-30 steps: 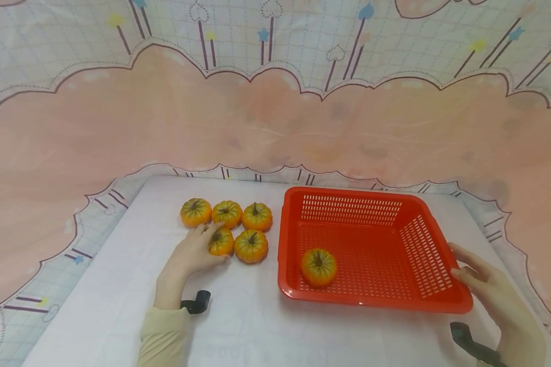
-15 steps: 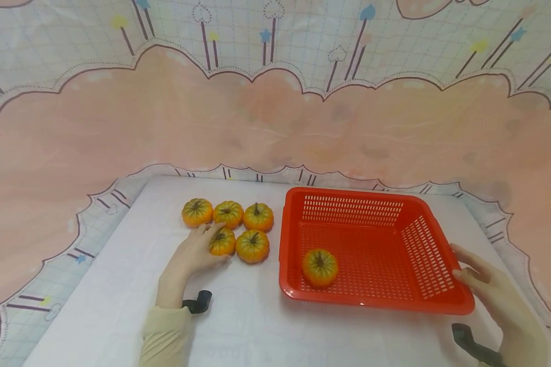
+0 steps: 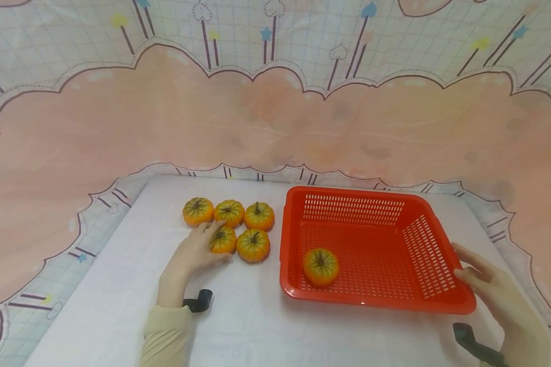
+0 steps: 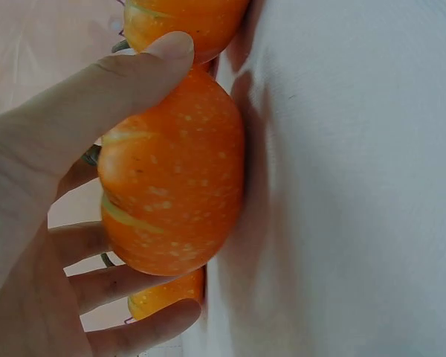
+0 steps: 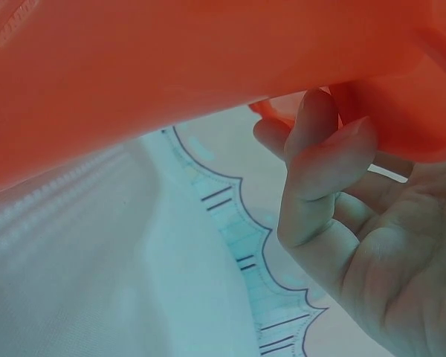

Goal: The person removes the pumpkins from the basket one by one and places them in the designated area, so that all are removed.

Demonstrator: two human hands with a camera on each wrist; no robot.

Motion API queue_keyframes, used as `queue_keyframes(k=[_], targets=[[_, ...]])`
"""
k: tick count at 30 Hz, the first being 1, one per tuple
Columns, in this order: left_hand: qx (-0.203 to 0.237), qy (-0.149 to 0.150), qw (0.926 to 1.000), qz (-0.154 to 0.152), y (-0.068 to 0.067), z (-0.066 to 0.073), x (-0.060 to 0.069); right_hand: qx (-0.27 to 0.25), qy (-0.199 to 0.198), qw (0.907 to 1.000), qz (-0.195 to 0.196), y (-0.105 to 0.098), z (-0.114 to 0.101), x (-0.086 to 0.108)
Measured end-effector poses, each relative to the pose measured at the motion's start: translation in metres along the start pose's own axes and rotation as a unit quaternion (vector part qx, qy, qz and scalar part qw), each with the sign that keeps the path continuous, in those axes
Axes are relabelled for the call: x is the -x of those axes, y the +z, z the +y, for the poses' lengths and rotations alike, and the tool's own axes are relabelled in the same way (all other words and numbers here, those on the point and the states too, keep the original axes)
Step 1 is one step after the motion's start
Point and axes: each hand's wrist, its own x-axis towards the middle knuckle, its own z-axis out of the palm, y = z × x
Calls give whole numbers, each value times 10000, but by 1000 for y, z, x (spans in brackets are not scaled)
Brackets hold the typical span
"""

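My left hand (image 3: 194, 253) lies around a small orange pumpkin (image 3: 223, 239), the front-left one of a group. In the left wrist view, the thumb crosses the upper side of this pumpkin (image 4: 175, 178) and the fingers reach along its other side. Part of it is hidden by the hand. My right hand (image 3: 491, 285) grips the right rim of a red plastic basket (image 3: 372, 302). In the right wrist view, thumb and fingers (image 5: 320, 163) are bent at the basket's edge (image 5: 171, 74). One pumpkin (image 3: 320, 267) sits inside the basket, near its left front corner.
Behind the held pumpkin stand a left pumpkin (image 3: 198, 211), a middle one (image 3: 229, 212) and a right one (image 3: 259, 216). Another pumpkin (image 3: 253, 245) sits just right of it. All rest on a white-covered table (image 3: 266, 326). A patterned cloth (image 3: 257, 122) hangs behind.
The view shifts very slightly. Both hands, the pumpkins and the basket otherwise keep their places.
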Motion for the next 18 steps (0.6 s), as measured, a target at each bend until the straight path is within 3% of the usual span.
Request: queue_keyframes(k=[8, 18], targets=[[57, -36, 10000, -15, -8, 4, 2, 9, -49, 10000, 18, 0, 1, 1], [142, 137, 9996, 182, -16, 11, 6, 41, -116, 9999, 40, 0, 3, 0]])
